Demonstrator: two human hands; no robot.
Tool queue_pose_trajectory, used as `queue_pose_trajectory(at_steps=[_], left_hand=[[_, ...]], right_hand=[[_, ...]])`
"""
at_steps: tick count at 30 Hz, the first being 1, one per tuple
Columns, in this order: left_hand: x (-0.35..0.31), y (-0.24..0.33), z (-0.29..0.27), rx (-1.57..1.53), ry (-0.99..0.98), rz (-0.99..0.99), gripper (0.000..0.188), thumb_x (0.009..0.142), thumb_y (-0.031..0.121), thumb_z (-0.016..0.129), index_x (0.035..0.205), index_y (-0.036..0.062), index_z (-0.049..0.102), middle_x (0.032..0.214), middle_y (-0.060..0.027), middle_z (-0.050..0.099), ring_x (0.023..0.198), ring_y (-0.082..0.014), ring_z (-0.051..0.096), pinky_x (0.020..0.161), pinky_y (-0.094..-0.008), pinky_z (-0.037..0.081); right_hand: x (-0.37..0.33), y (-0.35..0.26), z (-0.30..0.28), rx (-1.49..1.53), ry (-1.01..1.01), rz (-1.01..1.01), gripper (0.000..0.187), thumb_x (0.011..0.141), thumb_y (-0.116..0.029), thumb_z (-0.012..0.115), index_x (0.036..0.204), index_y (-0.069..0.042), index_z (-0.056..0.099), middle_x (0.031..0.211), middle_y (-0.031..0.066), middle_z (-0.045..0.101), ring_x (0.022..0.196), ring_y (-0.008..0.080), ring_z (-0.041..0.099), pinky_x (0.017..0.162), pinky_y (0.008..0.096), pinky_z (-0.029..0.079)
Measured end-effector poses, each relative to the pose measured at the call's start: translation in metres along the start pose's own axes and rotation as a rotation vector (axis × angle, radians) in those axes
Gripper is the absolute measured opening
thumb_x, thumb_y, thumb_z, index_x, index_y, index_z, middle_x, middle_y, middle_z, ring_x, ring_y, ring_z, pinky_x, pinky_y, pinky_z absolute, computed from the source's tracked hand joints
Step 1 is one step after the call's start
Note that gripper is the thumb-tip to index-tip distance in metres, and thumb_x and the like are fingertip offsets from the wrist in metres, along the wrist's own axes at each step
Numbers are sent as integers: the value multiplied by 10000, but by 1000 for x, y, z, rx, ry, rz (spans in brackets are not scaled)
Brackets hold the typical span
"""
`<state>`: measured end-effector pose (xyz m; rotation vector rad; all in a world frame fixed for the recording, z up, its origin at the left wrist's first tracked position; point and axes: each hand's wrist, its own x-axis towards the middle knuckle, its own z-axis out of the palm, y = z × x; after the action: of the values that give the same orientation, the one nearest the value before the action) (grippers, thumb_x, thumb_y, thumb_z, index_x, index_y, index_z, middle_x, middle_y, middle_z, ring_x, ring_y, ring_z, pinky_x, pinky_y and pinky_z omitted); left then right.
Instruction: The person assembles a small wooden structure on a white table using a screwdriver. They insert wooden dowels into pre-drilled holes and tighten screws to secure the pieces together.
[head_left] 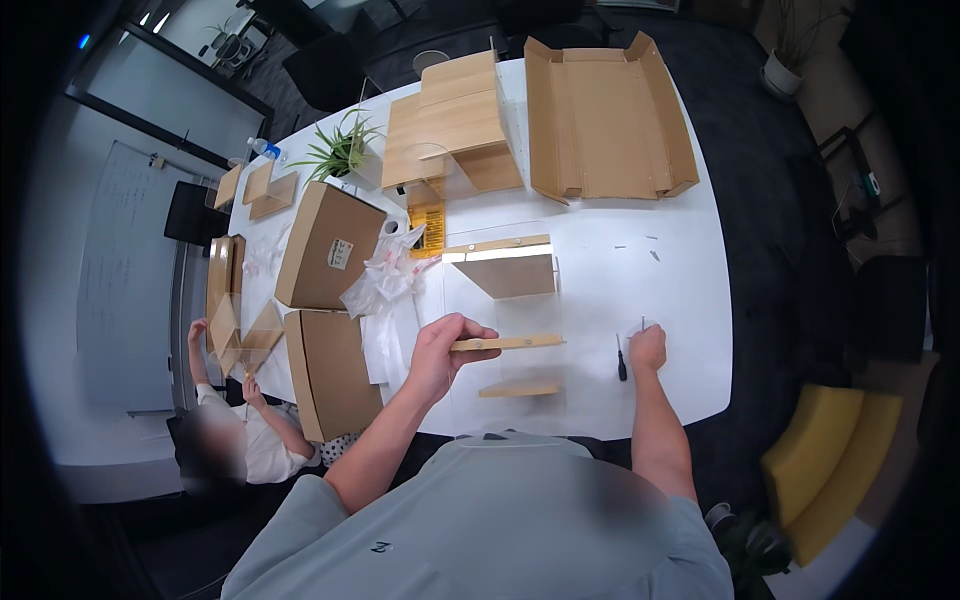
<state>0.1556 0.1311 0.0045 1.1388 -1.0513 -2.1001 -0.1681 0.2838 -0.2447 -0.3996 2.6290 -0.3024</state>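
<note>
My left hand (441,352) grips one end of a narrow light-wood board (530,342), seen edge-on with small fittings along it. Beyond it stands a wider wooden panel (506,276) with a pale edge strip on top, and nearer to me is another wooden piece (520,389). A faint clear sheet seems to run between these pieces; how they join I cannot tell. On the right, my right hand (648,347) is closed low over the table, a thin metal pin or screw (643,324) at its fingertips. Whatever lies inside its fingers is hidden. Just left of it lies a black-handled screwdriver (621,360).
Several small metal parts (653,255) lie on the white table (690,300). An open cardboard box (610,120) and a wooden unit (450,120) stand at the back. Left are a brown carton (333,250), plastic bags (385,275), a plant (340,150) and another person (255,435) handling wooden pieces.
</note>
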Motion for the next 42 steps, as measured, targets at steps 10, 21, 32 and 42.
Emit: queue_pose_trajectory(at_steps=[10,21,32,42], left_hand=[[5,-7,-21,22,-154,-13,420,1149,274,400,1030,-57,629,1127,-224,708,1059,-305,732,980,-491,641],[1,-27,-40,100,-354,127,338,1129,192,445,1229,-44,665,1259,-133,698,1189,-223,672,1082,-404,573],[-14,-44,-68,719,-251,642,339,944,99,710,1282,74,694,1224,-97,714,1172,-273,641,978,-395,545],[-1,-54,-51,558,-266,662,250,934,204,766,1151,81,744,1005,-126,764,891,-320,726,783,-398,573]], right_hand=[[8,32,-36,735,-39,13,137,933,-71,648,1041,-5,700,980,119,737,840,203,693,672,342,557],[-175,-72,-203,1255,-588,-34,93,1011,-24,568,1064,-24,645,856,49,648,747,149,615,718,297,536],[-290,-191,-223,6,-129,-1265,181,904,65,696,1074,17,740,922,119,774,775,287,709,720,372,573],[-298,-211,-202,-366,18,-1388,59,896,-42,749,919,-41,695,792,106,702,738,295,673,680,410,539]])
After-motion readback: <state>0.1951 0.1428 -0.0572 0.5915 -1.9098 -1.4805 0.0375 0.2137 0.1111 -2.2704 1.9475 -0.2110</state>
